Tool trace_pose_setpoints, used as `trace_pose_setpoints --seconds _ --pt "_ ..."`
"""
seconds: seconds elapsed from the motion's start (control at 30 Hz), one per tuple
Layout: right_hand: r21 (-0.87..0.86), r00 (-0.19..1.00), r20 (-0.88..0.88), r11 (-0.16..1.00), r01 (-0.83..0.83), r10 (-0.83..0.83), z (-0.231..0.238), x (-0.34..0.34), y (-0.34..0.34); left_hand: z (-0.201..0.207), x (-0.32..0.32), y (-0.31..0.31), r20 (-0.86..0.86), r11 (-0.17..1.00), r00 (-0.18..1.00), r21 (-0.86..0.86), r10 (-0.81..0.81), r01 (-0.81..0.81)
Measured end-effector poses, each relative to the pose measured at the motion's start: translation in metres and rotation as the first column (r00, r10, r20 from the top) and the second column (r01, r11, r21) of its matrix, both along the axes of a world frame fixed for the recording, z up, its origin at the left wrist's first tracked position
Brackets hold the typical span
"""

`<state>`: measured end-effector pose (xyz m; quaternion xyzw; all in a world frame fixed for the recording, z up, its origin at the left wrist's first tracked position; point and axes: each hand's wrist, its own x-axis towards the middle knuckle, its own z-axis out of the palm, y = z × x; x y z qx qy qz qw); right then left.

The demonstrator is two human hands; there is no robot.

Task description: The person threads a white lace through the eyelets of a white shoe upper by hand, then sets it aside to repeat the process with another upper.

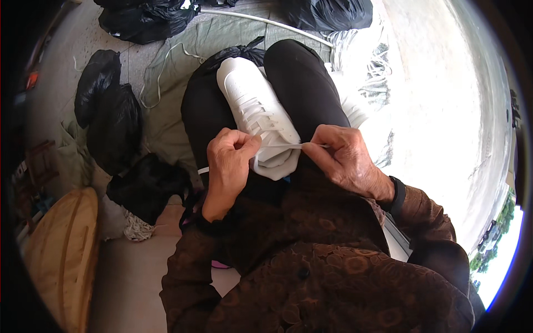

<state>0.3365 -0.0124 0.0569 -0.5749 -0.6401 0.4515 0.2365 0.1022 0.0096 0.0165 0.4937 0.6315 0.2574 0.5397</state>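
Observation:
A white lace-up shoe rests between my thighs, its toe pointing away from me and its opening toward me. Laces cross over the lower part of its tongue. Above the opening, a white shoelace is stretched level between my two hands. My left hand pinches one end of that stretch between thumb and forefinger, close to the shoe's left side. On the other side, my right hand grips the lace between thumb and curled fingers, and a short bit shows past the fingers.
Black plastic bags lie on the floor to the left, with more at the far side. A bundle of white laces is heaped at the right, near a white rod. A wooden board stands at the lower left. Green sheeting covers the floor ahead.

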Motion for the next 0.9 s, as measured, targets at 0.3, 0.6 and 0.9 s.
trace_pose_setpoints --seconds 0.3,0.6,0.9 --pt "0.337 0.940 0.311 0.941 0.029 -0.141 -0.009 -0.003 0.037 0.005 -0.010 -0.022 -0.166 0.939 0.986 0.335 -0.025 0.080" --pt "0.369 0.837 0.509 0.828 -0.421 0.199 -0.032 -0.052 0.039 0.005 -0.012 -0.033 -0.141 0.920 0.990 0.386 -0.013 0.067" --pt "-0.011 0.827 0.498 0.955 -0.295 0.261 -0.017 -0.043 0.076 0.008 -0.034 -0.034 -0.259 0.675 0.966 0.715 0.010 0.185"
